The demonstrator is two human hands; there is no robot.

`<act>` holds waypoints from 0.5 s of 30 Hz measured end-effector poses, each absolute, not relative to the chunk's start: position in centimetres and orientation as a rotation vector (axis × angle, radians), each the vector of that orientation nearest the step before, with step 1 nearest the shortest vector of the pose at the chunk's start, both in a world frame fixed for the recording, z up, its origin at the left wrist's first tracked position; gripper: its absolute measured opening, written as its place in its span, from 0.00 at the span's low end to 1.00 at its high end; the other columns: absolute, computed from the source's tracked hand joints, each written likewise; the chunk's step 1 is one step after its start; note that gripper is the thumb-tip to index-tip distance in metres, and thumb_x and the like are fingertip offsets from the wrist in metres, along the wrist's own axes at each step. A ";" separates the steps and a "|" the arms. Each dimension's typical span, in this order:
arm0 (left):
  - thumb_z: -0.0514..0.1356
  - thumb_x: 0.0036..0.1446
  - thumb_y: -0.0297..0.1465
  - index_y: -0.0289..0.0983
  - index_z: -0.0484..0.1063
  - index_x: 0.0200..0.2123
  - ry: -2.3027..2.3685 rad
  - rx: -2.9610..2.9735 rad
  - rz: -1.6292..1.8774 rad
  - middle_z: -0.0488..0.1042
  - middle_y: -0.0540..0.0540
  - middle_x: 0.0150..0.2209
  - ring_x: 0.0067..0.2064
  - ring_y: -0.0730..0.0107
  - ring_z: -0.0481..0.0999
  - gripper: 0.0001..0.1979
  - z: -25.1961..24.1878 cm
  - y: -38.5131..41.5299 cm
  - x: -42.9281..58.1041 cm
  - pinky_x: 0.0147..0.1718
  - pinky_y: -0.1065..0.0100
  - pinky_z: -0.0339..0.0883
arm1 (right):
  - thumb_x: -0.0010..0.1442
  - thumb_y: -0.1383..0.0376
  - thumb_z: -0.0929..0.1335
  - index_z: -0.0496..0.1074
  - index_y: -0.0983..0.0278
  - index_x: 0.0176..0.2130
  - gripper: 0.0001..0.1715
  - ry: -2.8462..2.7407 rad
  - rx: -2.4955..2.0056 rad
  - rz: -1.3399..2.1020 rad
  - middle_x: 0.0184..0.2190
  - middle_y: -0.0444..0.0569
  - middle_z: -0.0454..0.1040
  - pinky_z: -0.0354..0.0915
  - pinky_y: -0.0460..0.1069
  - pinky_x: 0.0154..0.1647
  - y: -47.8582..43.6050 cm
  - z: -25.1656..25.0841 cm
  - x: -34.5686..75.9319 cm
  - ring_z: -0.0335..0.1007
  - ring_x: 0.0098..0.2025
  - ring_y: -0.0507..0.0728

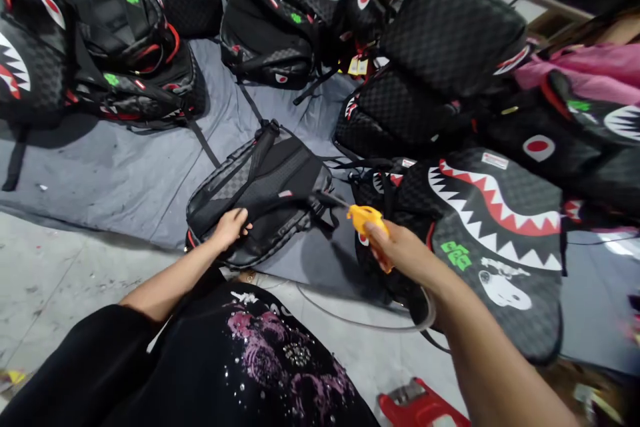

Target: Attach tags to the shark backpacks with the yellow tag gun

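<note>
A black and grey checkered backpack [265, 190] lies in front of me with its strap side up. My left hand [231, 228] is closed on a black shoulder strap at the near side of this backpack. In my right hand [387, 243] is an orange air blow gun [367, 219], its thin nozzle pointing left at the backpack's right end. A clear hose [350, 325] curves below my right wrist. Close to the right hand lies a backpack with a shark-mouth print [500, 213], green marks and a white cartoon figure.
A grey cloth [125, 167] covers the work surface. More black backpacks [270, 33] are spread along the back and left. Others are stacked at right [450, 40], near a pink cloth item [595, 73]. A red object [423, 407] stands low at the front.
</note>
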State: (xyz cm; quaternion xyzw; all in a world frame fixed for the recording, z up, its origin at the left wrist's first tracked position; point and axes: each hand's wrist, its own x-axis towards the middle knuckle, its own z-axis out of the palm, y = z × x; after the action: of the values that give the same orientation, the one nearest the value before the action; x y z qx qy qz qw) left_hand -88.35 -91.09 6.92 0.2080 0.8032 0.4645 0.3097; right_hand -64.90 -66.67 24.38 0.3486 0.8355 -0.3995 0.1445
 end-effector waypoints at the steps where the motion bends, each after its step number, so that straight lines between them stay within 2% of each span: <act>1: 0.42 0.68 0.43 0.34 0.70 0.51 2.030 0.362 1.236 0.78 0.38 0.35 0.30 0.64 0.75 0.24 7.1 -90.7 -88.9 0.31 0.63 0.70 | 0.65 0.44 0.56 0.62 0.61 0.28 0.27 2.403 0.955 -1.160 0.14 0.42 0.65 0.60 0.46 0.22 -66.7 24.4 -64.5 0.62 0.16 0.52; 2: 0.40 0.68 0.43 0.33 0.69 0.51 1.966 0.244 1.225 0.77 0.39 0.32 0.26 0.66 0.72 0.26 7.2 -90.3 -89.2 0.27 0.65 0.68 | 0.65 0.43 0.56 0.62 0.61 0.28 0.28 2.366 0.882 -1.165 0.13 0.42 0.65 0.61 0.46 0.23 -66.8 24.3 -64.2 0.62 0.17 0.52; 4: 0.41 0.68 0.43 0.34 0.68 0.53 1.928 0.175 1.213 0.76 0.40 0.31 0.26 0.67 0.71 0.25 7.3 -89.6 -88.7 0.27 0.66 0.66 | 0.65 0.44 0.56 0.64 0.61 0.30 0.27 2.305 0.840 -1.109 0.14 0.42 0.66 0.60 0.47 0.24 -66.8 24.0 -64.3 0.63 0.17 0.53; 7: 0.52 0.65 0.40 0.43 0.66 0.59 2.164 0.420 1.175 0.74 0.39 0.43 0.40 0.60 0.74 0.21 7.0 -88.7 -85.8 0.40 0.61 0.67 | 0.67 0.48 0.56 0.68 0.63 0.38 0.24 2.518 1.175 -0.763 0.20 0.47 0.72 0.59 0.47 0.24 -66.5 23.2 -65.8 0.67 0.20 0.55; 10: 0.56 0.62 0.34 0.52 0.62 0.64 2.563 0.948 0.808 0.66 0.36 0.55 0.53 0.49 0.67 0.26 6.8 -88.1 -82.9 0.50 0.51 0.62 | 0.68 0.49 0.57 0.70 0.65 0.46 0.26 2.662 1.179 -0.428 0.30 0.54 0.77 0.59 0.48 0.28 -66.4 22.7 -67.7 0.74 0.30 0.59; 12: 0.54 0.63 0.34 0.52 0.60 0.65 2.651 1.099 0.618 0.64 0.35 0.56 0.54 0.47 0.65 0.26 6.8 -87.9 -82.5 0.50 0.50 0.62 | 0.68 0.49 0.58 0.71 0.65 0.49 0.27 2.624 1.086 -0.300 0.35 0.58 0.78 0.59 0.48 0.30 -66.8 22.7 -68.4 0.76 0.37 0.62; 15: 0.52 0.65 0.39 0.46 0.63 0.64 2.521 0.976 0.811 0.68 0.37 0.51 0.51 0.52 0.70 0.24 6.8 -87.7 -84.2 0.48 0.56 0.65 | 0.69 0.50 0.56 0.70 0.66 0.52 0.28 2.533 1.184 -0.204 0.37 0.60 0.78 0.60 0.49 0.30 -67.8 22.7 -68.1 0.76 0.37 0.63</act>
State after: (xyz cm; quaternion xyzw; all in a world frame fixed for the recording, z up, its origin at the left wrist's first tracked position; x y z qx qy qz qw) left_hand -84.18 -87.69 6.76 0.3414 0.8819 0.2837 0.1590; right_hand -68.07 -67.85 22.66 0.4164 0.8907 -0.0719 0.1679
